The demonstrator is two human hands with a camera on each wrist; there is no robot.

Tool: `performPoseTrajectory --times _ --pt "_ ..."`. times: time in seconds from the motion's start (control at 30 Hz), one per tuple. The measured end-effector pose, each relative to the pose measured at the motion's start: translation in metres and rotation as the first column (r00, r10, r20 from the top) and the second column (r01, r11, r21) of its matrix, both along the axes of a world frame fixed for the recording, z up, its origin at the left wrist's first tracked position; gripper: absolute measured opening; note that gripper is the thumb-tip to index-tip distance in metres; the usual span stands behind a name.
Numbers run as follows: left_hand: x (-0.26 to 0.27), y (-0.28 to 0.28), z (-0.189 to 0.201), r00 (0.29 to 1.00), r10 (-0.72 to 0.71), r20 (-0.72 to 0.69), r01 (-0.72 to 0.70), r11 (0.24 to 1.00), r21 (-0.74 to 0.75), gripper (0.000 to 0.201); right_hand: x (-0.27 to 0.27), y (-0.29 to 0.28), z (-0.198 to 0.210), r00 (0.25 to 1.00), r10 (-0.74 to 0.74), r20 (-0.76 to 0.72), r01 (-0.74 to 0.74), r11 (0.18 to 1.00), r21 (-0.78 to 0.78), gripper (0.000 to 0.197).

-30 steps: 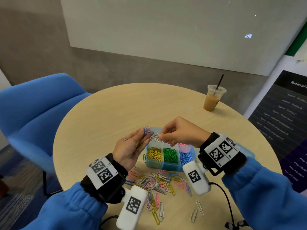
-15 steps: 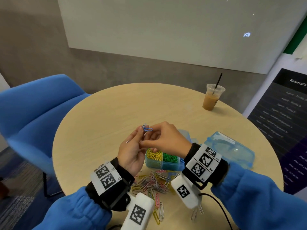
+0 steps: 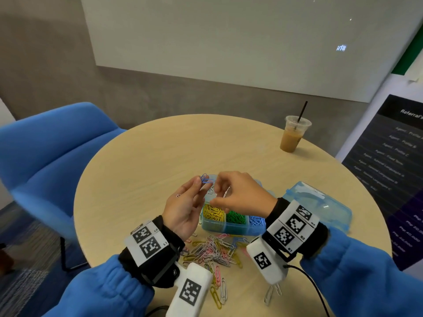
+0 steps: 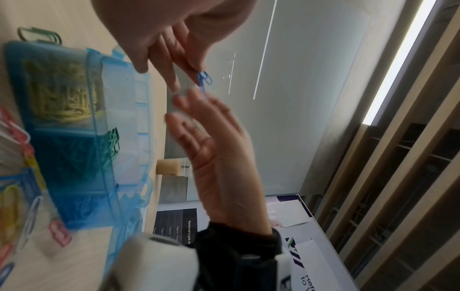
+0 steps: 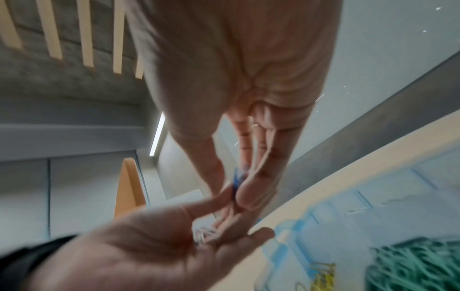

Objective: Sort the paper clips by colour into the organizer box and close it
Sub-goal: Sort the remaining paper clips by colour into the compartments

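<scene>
Two linked blue paper clips (image 3: 206,178) hang in the air above the open organizer box (image 3: 214,228). My left hand (image 3: 198,182) pinches them at one end and my right hand (image 3: 217,180) pinches the other end. The wrist views show the same blue clips (image 4: 205,78) (image 5: 236,180) between both hands' fingertips. A few pale clips (image 5: 206,234) lie in my left palm. The box holds yellow clips (image 3: 214,213), green clips (image 3: 235,217) and blue clips (image 3: 256,220) in its front row; my hands hide the back row. A pile of mixed clips (image 3: 215,248) lies in front of the box.
The box's loose blue lid (image 3: 318,202) lies to the right on the round wooden table (image 3: 142,170). An iced coffee cup (image 3: 294,136) with a straw stands at the back right. A blue chair (image 3: 45,152) is at the left. Stray clips (image 3: 271,294) lie near the front edge.
My right hand left the box, moved left to my left hand and took hold of the blue clips. My left hand kept them raised.
</scene>
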State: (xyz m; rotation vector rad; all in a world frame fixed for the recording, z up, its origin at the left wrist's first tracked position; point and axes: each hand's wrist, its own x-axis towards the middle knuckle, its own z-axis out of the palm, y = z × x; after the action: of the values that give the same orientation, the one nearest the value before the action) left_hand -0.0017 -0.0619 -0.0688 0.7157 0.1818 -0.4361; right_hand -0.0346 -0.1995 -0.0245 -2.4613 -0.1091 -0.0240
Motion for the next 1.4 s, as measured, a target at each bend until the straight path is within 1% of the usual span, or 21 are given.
performPoseTrajectory --times 0.1,0.13,0.27,0.37,0.43,0.53,0.6,0.67,0.7,0.77,0.83,0.9,0.93,0.97,1.03,1.07,1.13,1.2,1.3,1.33,1.4 --pt "0.0 -0.001 -0.004 0.999 -0.037 0.002 0.036 0.997 0.075 0.042 -0.004 -0.002 0.013 0.998 0.051 0.039 -0.056 0.987 0.152 0.029" --pt "-0.001 -0.001 -0.004 0.997 -0.071 0.009 0.07 0.993 0.093 0.04 -0.005 -0.003 0.016 0.996 0.063 0.068 -0.074 0.984 0.161 0.029" --pt "-0.011 -0.006 0.001 0.973 -0.224 0.055 0.214 0.966 0.147 0.033 -0.004 -0.009 0.015 0.981 0.046 0.19 -0.064 0.994 0.086 0.01" --pt "-0.017 -0.007 0.009 0.96 -0.279 0.03 0.274 0.955 0.11 0.035 -0.007 -0.017 0.016 0.987 0.041 0.159 -0.056 0.994 0.092 0.006" --pt "-0.019 -0.004 0.016 0.953 -0.303 -0.018 0.303 0.952 0.027 0.043 -0.011 -0.029 0.02 0.988 -0.002 0.154 -0.011 0.996 0.088 0.006" --pt "-0.017 0.004 0.021 0.934 -0.351 -0.068 0.343 0.933 -0.108 0.061 -0.017 -0.05 0.02 0.983 -0.107 0.149 0.114 0.993 -0.04 0.008" --pt "-0.016 0.007 0.021 0.929 -0.363 -0.075 0.351 0.927 -0.131 0.068 -0.021 -0.061 0.014 0.988 -0.142 0.063 0.152 0.97 -0.187 0.007" --pt "-0.013 0.008 0.02 0.929 -0.358 -0.088 0.345 0.928 -0.138 0.072 -0.026 -0.068 0.007 0.987 -0.161 -0.002 0.152 0.935 -0.322 0.014" --pt "-0.011 0.009 0.021 0.934 -0.346 -0.091 0.332 0.933 -0.137 0.072 -0.029 -0.071 0.006 0.986 -0.168 -0.012 0.154 0.925 -0.347 0.019" --pt "-0.003 0.009 0.028 0.947 -0.314 -0.065 0.306 0.946 -0.108 0.073 -0.035 -0.075 0.007 0.985 -0.172 -0.022 0.155 0.929 -0.335 0.025" --pt "0.011 0.005 0.041 0.959 -0.282 -0.002 0.281 0.959 -0.038 0.073 -0.039 -0.076 0.01 0.986 -0.16 -0.037 0.14 0.939 -0.313 0.027" --pt "0.025 -0.007 0.055 0.951 -0.297 0.086 0.284 0.949 0.135 0.075 -0.043 -0.075 0.012 0.989 -0.146 -0.023 0.133 0.946 -0.294 0.026" --pt "0.03 -0.014 0.061 0.933 -0.334 0.133 0.287 0.915 0.283 0.077 -0.044 -0.073 0.014 0.99 -0.142 -0.006 0.135 0.949 -0.285 0.026" --pt "0.033 -0.022 0.064 0.902 -0.391 0.183 0.271 0.843 0.464 0.078 -0.046 -0.072 0.015 0.99 -0.14 0.01 0.137 0.951 -0.278 0.024" --pt "0.03 -0.032 0.067 0.802 -0.544 0.247 0.197 0.63 0.751 0.075 -0.051 -0.07 0.018 0.991 -0.132 0.037 0.137 0.952 -0.273 0.022" --pt "0.028 -0.033 0.068 0.75 -0.612 0.251 0.158 0.533 0.831 0.072 -0.054 -0.07 0.019 0.992 -0.12 0.049 0.129 0.952 -0.279 0.021" --pt "0.025 -0.026 0.071 0.674 -0.698 0.242 0.086 0.4 0.912 0.069 -0.062 -0.07 0.02 0.995 -0.075 0.062 0.09 0.947 -0.307 0.017" --pt "0.026 -0.011 0.072 0.612 -0.757 0.229 0.028 0.31 0.95 0.062 -0.073 -0.07 0.017 0.999 -0.022 0.032 0.032 0.945 -0.327 0.013" --pt "0.02 0.02 0.068 0.509 -0.834 0.211 -0.093 0.19 0.977 0.036 -0.09 -0.071 0.003 0.998 0.032 -0.054 -0.049 0.932 -0.359 0.013" --pt "0.018 0.032 0.064 0.485 -0.85 0.208 -0.16 0.147 0.976 0.029 -0.094 -0.071 -0.004 0.996 0.028 -0.081 -0.057 0.925 -0.377 0.014" --pt "0.015 0.053 0.054 0.466 -0.865 0.186 -0.27 0.062 0.961 0.018 -0.099 -0.072 -0.018 0.993 -0.006 -0.121 -0.041 0.921 -0.386 0.018"
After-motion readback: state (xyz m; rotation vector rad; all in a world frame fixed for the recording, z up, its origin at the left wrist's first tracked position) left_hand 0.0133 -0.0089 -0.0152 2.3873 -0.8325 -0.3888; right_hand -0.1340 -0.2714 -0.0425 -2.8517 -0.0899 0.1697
